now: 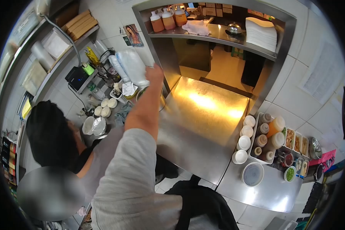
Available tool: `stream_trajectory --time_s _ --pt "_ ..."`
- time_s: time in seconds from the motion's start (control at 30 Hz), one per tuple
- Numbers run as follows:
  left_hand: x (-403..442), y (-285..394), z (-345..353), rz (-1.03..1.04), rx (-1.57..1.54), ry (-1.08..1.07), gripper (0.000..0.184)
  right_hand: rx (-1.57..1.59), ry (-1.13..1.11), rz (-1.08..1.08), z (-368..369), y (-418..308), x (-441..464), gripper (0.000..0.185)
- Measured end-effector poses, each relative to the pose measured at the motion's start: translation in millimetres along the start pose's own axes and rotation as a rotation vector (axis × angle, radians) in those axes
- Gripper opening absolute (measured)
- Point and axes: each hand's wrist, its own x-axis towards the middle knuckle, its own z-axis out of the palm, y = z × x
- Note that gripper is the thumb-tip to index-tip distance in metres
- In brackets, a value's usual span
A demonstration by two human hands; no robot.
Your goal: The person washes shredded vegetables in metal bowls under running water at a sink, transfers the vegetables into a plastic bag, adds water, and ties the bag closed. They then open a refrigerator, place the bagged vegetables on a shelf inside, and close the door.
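Observation:
My left arm, in a grey sleeve, stretches up and away across the left part of the steel counter (195, 149). At its end my left hand (154, 74) looks closed, its fingers curled; what they hold, if anything, is hidden. Right beside it are clear plastic bags (132, 67) against the wall; I cannot tell whether the hand touches them. Under the forearm a round metal container (162, 102) is partly covered. My right hand is out of the picture.
At left stands a co-worker in a black cap (46, 126). White cups (244, 143), sauce bottles (267, 140) and a white tub (252, 174) stand at right. Above, a pass shelf (218, 38) holds jugs (168, 19) and a towel stack (261, 34).

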Motion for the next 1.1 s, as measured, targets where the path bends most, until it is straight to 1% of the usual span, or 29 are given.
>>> stream_trajectory --time_s 0.03,0.1,0.17,0.33,0.43,0.47,0.57,0.67,0.77,0.8,0.9,0.93,0.97,1.03,1.1 --pt "9 18 -13 -0.074 -0.021 0.026 0.068 0.004 0.009 0.012 1 -4 -1 0.041" --pt "45 28 -8 -0.054 -0.056 0.148 0.072 0.009 0.025 0.026 2 -12 -5 0.042" --pt "78 39 -10 -0.024 -0.068 0.241 0.069 0.017 0.037 0.037 5 -22 -8 0.043" --pt "147 39 -17 -0.025 -0.026 0.291 0.065 0.038 0.067 0.069 10 -37 -16 0.046" --pt "179 20 -17 0.111 0.082 0.317 0.065 0.044 0.082 0.082 13 -43 -18 0.048" --pt "186 13 -15 0.162 0.133 0.381 0.053 0.047 0.086 0.085 14 -44 -19 0.049" --pt "220 -11 -10 0.171 0.022 0.273 0.036 0.053 0.101 0.091 15 -47 -23 0.051" --pt "213 -3 -19 0.245 -0.087 0.378 0.027 0.062 0.104 0.096 15 -48 -26 0.053" --pt "255 0 -20 0.297 -0.231 0.383 0.026 0.083 0.108 0.102 17 -42 -29 0.055" --pt "261 10 -23 0.259 -0.321 0.447 0.028 0.088 0.111 0.104 18 -41 -30 0.056" --pt "261 40 -44 0.229 -0.581 0.317 0.032 0.105 0.113 0.107 17 -32 -35 0.058" --pt "272 36 -50 0.267 -0.381 0.277 0.032 0.111 0.112 0.109 16 -29 -37 0.058" --pt "277 35 -52 0.24 -0.344 0.297 0.032 0.118 0.116 0.107 15 -25 -40 0.059" --pt "274 54 -65 0.194 -0.275 0.334 0.033 0.141 0.118 0.11 12 -15 -45 0.061" --pt "271 89 -70 0.574 -0.701 0.426 0.031 0.166 0.121 0.113 8 -4 -51 0.062"
